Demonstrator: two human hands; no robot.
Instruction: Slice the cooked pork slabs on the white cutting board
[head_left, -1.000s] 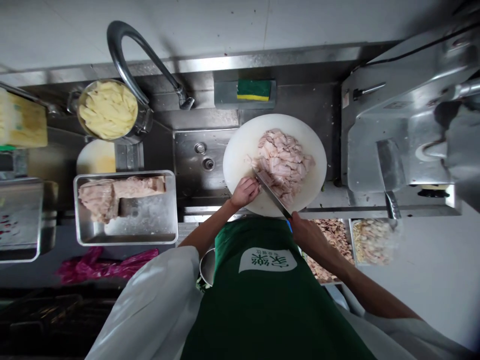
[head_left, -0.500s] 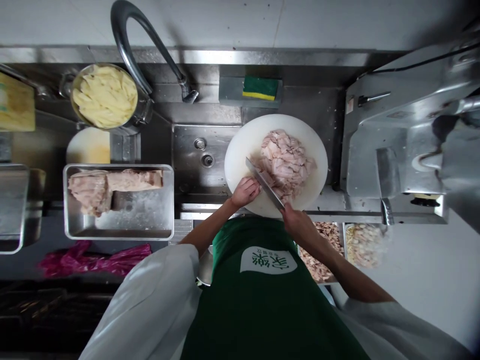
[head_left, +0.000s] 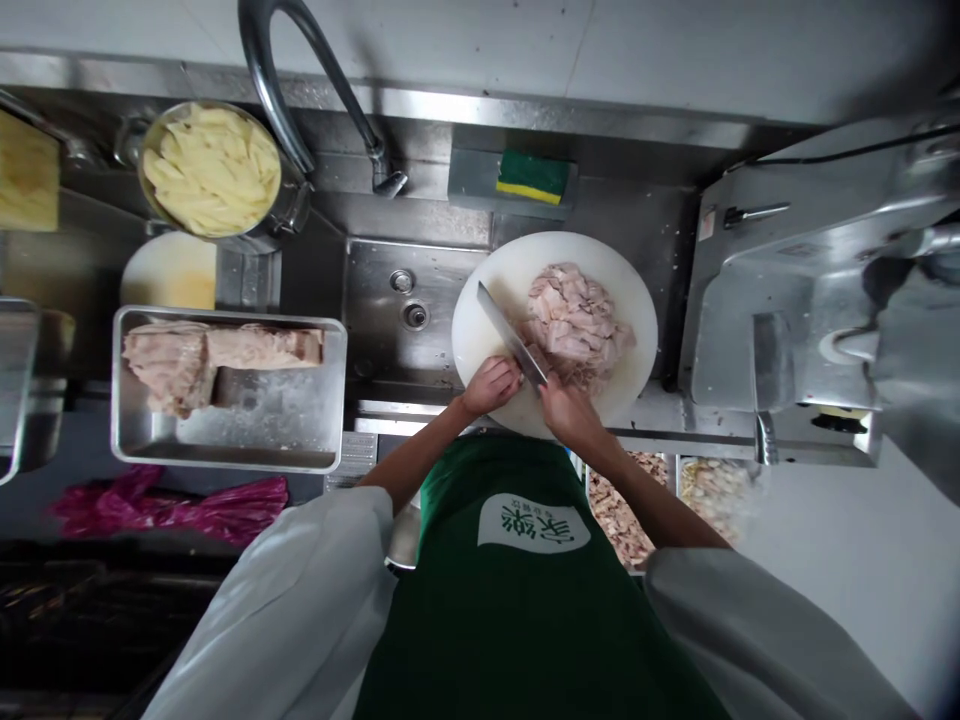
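My right hand (head_left: 571, 410) is wrapped round the handle of a long knife (head_left: 510, 332). Its blade slants up and left across a round white cutting board (head_left: 480, 280). Left of the blade, my left hand (head_left: 492, 385) rests on the board's near left part with its fingers curled and closed. What lies under those fingers is hidden. A heap of sliced pale meat (head_left: 574, 315) sits on the board to the right of the blade, and some smaller pieces lie close to the knife.
A metal tray (head_left: 277, 430) with large pieces of meat (head_left: 172, 365) stands left of the sink (head_left: 450, 340). Beyond it is a pot of pale yellow slices (head_left: 214, 170). A faucet (head_left: 330, 70) arches behind, near a green sponge (head_left: 532, 175). A cleaver (head_left: 769, 365) lies right, on a metal machine (head_left: 720, 300).
My right hand and the knife have shifted left and slightly up, closer to my left hand. My left hand stays curled in nearly the same spot. The camera view has tilted slightly.
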